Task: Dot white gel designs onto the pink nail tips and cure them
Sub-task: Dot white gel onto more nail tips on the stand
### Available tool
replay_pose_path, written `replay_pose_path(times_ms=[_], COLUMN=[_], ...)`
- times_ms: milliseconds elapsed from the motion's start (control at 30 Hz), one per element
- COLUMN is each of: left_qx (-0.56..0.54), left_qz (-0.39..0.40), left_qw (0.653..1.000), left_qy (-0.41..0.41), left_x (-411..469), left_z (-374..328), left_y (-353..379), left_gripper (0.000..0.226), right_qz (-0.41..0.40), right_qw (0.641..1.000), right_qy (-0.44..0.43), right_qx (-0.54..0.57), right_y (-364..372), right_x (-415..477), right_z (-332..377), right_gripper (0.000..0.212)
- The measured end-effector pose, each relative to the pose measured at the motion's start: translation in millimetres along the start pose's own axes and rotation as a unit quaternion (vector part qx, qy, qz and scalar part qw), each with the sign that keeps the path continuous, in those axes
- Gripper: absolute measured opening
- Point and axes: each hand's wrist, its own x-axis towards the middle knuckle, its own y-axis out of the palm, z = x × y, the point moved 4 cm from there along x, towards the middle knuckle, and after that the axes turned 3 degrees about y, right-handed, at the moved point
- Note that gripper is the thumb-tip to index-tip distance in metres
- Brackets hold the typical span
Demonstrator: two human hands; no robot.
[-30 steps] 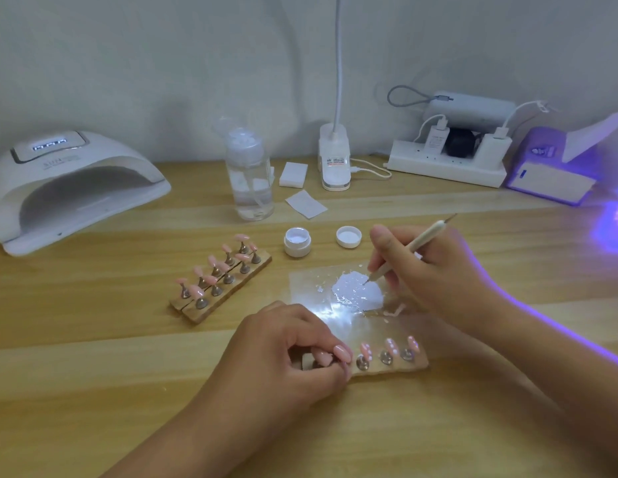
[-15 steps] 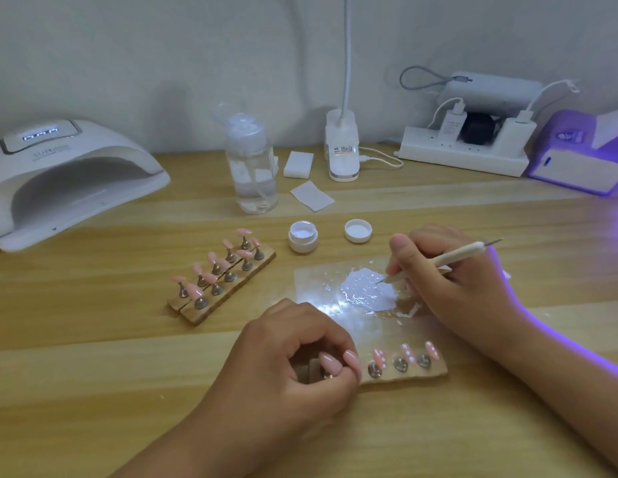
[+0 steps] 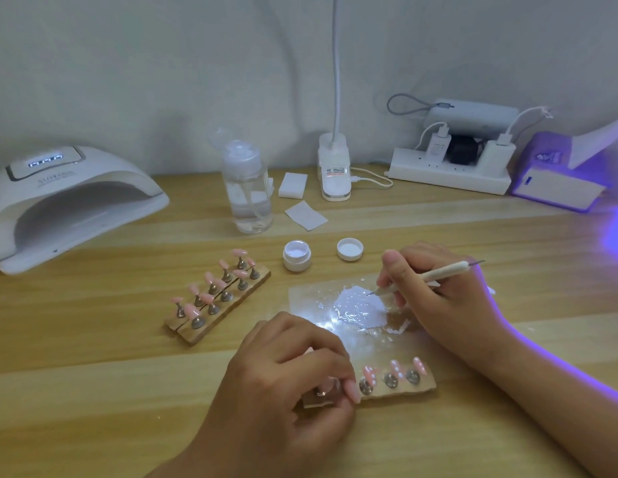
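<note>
My right hand (image 3: 435,294) pinches a white dotting tool (image 3: 438,274) whose metal tip touches the white gel puddle (image 3: 359,307) on a clear palette sheet (image 3: 307,294). My left hand (image 3: 283,377) grips the left end of a wooden nail-tip holder (image 3: 397,391) near the table's front. Three pink nail tips (image 3: 395,369) on it show white dots; others are hidden under my fingers. A second wooden holder (image 3: 218,301) with several plain pink tips lies to the left. An open white gel jar (image 3: 296,255) and its lid (image 3: 349,249) sit behind the palette.
A large white curing lamp (image 3: 69,201) stands at the far left. A clear pump bottle (image 3: 247,188), white pads (image 3: 293,185), a clip lamp base (image 3: 333,174) and a power strip (image 3: 449,177) line the back. A purple-lit device (image 3: 559,181) glows at the far right.
My right hand has lowered the tool's back end, keeping its tip at the gel puddle. The view shifted slightly. My left hand stays on the holder.
</note>
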Motion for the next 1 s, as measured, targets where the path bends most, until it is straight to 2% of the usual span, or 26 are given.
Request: replay_pose_path(times_ms=[67,133,333,500,567,667,733,1000], left_qx=[-0.041,-0.093,-0.214,-0.261,-0.267,-0.285,-0.299,-0.287], left_qz=[-0.029,-0.062,-0.101,-0.06,-0.044,-0.027,-0.021,0.0], left_qw=[0.998,0.99,0.941,0.928,0.921,0.909,0.902,0.903], left_qy=[-0.025,-0.085,-0.243,-0.259,-0.282,-0.302,-0.31,-0.32], left_x=[-1.0,-2.0,-1.4,-3.9,-4.3,-6.7,-6.2,-8.0], left_z=[0.6,4.4,27.0,30.2,32.3,36.4,34.7,36.6], left_y=[-5.4,-10.9,-9.0,-1.7,0.8,4.1,4.1,7.1], left_gripper=[0.008,0.006,0.013,0.013,0.007,0.02,0.02,0.011], right_qz=[0.003,0.007,-0.011,-0.001,0.001,0.002,0.0,0.005], right_qw=[1.0,1.0,1.0,1.0,0.999,0.999,0.999,0.998], right_qy=[0.009,0.013,0.012,0.015,0.006,0.003,0.003,0.003], right_qx=[0.001,0.004,0.01,0.026,0.034,0.044,0.05,0.063], right_y=[0.1,0.5,-1.3,-1.4,-1.4,-0.6,0.0,0.0], right_x=[-0.1,-0.2,0.3,1.0,1.7,2.6,2.6,1.5], right_z=[-1.8,-3.3,-1.3,0.2,1.8,0.3,-1.3,-0.8], right_gripper=[0.037,0.038,0.041,0.039,0.041,0.04,0.04,0.042])
